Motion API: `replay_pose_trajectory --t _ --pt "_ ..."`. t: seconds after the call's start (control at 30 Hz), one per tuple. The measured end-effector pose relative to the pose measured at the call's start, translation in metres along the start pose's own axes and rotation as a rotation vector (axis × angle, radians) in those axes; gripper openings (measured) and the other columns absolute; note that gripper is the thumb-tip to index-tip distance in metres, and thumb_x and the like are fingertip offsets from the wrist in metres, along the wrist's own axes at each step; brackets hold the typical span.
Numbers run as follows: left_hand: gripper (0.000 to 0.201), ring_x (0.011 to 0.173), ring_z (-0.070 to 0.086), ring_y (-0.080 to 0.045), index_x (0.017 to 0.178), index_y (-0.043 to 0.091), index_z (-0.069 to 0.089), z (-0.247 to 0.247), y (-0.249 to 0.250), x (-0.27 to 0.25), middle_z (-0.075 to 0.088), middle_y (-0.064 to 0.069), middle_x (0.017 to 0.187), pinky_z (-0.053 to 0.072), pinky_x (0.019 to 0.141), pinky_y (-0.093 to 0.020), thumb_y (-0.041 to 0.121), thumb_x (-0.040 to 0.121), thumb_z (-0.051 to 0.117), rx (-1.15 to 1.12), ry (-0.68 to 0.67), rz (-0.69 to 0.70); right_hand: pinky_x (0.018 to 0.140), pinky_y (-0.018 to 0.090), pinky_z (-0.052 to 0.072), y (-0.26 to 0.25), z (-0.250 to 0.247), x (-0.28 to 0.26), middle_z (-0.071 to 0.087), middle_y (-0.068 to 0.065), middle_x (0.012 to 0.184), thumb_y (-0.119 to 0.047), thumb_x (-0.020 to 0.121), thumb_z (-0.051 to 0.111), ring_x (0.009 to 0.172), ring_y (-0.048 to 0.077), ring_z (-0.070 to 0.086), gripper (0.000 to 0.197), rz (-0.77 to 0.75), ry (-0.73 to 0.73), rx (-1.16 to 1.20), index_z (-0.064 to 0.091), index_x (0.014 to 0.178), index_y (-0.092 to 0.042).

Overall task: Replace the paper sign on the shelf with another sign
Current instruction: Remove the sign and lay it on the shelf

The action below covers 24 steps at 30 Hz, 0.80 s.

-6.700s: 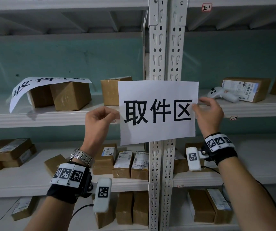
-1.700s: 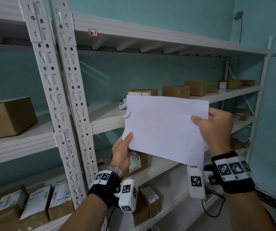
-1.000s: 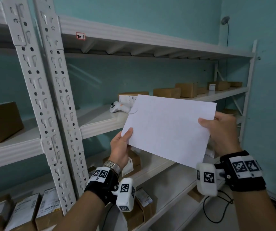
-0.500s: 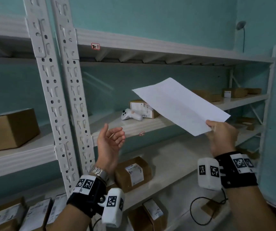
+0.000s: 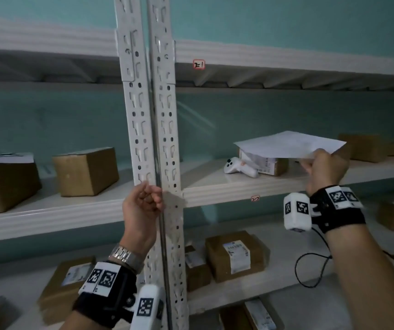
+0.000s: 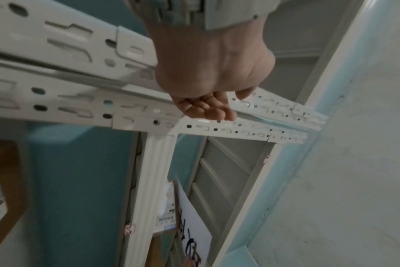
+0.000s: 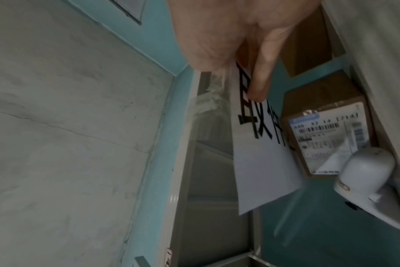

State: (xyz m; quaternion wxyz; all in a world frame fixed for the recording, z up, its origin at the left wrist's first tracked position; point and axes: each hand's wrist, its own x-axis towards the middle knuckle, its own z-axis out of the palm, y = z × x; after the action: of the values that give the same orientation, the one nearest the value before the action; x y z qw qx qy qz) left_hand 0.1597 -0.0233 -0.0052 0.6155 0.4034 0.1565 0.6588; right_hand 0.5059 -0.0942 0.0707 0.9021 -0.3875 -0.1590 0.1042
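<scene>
Since a moment ago you've swung the paper sign [image 5: 288, 145] flat and out over the middle shelf [image 5: 227, 184], above the white controller [image 5: 240, 166] and labelled box [image 5: 266, 163]. Your right hand [image 5: 324, 167] pinches its near edge, thumb on the printed side in the wrist view. Your left hand [image 5: 142, 207] has let go and now sits at the white perforated uprights [image 5: 153, 129], fingers loosely curled, holding nothing. Teal wall [image 5: 286, 17] behind, cardboard boxes [image 5: 85, 171] on the shelves, and another sign [image 5: 3, 158] lies on a box far left.
</scene>
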Motion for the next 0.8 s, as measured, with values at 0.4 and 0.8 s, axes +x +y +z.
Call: replay_pose_trajectory --t 0.4,0.8 --pt "0.047 0.052 0.046 -0.01 0.056 0.019 0.069 -0.015 0.031 -0.001 0.056 0.002 0.06 0.042 0.057 -0.021 0.024 0.099 0.051 -0.058 0.077 0.136 0.078 0.031 0.063 0.04 0.022 0.027 0.068 0.001 0.103 -0.005 0.088 0.054 0.091 0.017 0.069 0.017 0.133 -0.076 -0.006 0.065 0.1 -0.01" --pt "0.042 0.05 0.045 -0.009 0.062 0.016 0.068 -0.061 0.041 -0.023 0.052 0.003 0.06 0.042 0.052 -0.018 0.025 0.099 0.05 -0.038 0.214 0.172 0.079 0.032 0.051 0.052 0.016 0.023 0.065 -0.008 0.091 -0.056 0.087 0.049 0.093 0.018 0.064 0.03 0.183 -0.208 -0.059 0.06 0.091 -0.029"
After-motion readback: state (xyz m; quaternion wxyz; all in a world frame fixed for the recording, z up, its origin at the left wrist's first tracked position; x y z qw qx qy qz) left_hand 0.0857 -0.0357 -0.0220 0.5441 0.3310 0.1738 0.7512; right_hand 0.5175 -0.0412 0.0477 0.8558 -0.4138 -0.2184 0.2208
